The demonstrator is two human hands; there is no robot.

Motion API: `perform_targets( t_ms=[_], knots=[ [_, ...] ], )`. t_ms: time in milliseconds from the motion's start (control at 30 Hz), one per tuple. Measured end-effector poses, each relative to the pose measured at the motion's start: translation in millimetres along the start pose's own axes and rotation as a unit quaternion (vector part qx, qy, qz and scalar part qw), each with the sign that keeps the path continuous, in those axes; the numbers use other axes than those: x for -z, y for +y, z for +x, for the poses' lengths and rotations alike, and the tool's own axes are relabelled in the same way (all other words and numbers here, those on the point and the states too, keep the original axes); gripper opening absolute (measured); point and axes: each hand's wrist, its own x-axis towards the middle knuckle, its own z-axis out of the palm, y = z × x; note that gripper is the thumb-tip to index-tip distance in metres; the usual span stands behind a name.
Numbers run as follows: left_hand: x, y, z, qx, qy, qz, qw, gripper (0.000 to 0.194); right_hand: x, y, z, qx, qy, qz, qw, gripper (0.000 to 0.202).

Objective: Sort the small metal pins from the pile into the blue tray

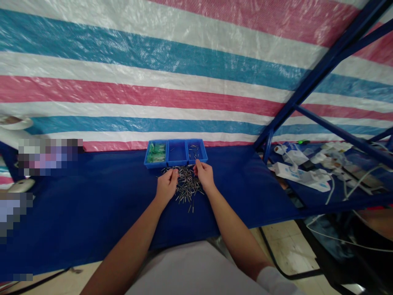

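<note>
A loose pile of thin metal pins (186,189) lies on a blue cloth surface (123,196). At the pile's left side, my left hand (167,186) is closed in a pinch; what its fingers hold is too small to make out. My right hand (204,175) is also pinched shut, at the pile's upper right beside the right blue tray (201,157). A pin-like sliver shows near its fingertips, but I cannot tell whether it is gripped. A few pins lie in that right tray. The middle blue tray (178,155) contains one or two slivers, and the left blue tray (157,165) contains small green-tinted pieces (157,152).
A striped plastic sheet (172,94) hangs right behind the trays. A blue metal frame (294,98) slopes up at the right. Beyond it lie a white power strip (302,176), cables and packaging. Blurred items sit at the far left.
</note>
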Motion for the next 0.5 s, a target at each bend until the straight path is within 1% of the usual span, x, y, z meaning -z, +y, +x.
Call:
perform_targets(
  t_ms=[100, 167, 233, 300, 367, 433, 500],
  knots=[
    [0.4, 0.2, 0.0, 0.001, 0.000, 0.003, 1.000, 0.039, 2.5, -1.0, 3.5, 0.012, 0.007, 0.029, 0.999, 0.044],
    [0.8, 0.8, 0.0, 0.002, -0.002, 0.007, 1.000, 0.039, 2.9, -2.6, 4.8, 0.024, -0.018, 0.047, 0.998, 0.042],
    [1.3, 1.4, 0.1, 0.001, -0.002, 0.007, 1.000, 0.039, 2.9, -3.7, 4.9, 0.033, -0.048, 0.039, 0.998, 0.044],
    [1.5, 1.8, 0.2, 0.001, -0.001, 0.006, 1.000, 0.039, 3.5, -3.8, 3.9, 0.055, -0.060, -0.010, 0.997, 0.039],
    [1.4, 1.7, 0.3, 0.001, 0.001, 0.007, 1.000, 0.039, 5.0, -2.9, 2.2, 0.094, -0.054, -0.090, 0.990, 0.030],
    [1.0, 1.1, 0.3, 0.001, 0.000, 0.007, 1.000, 0.039, 6.8, -1.2, 0.6, 0.139, -0.045, -0.176, 0.973, 0.023],
    [0.4, 0.0, 0.4, 0.001, -0.002, 0.007, 1.000, 0.039, 8.1, 0.6, -0.5, 0.177, -0.049, -0.248, 0.951, 0.018]
  ],
)
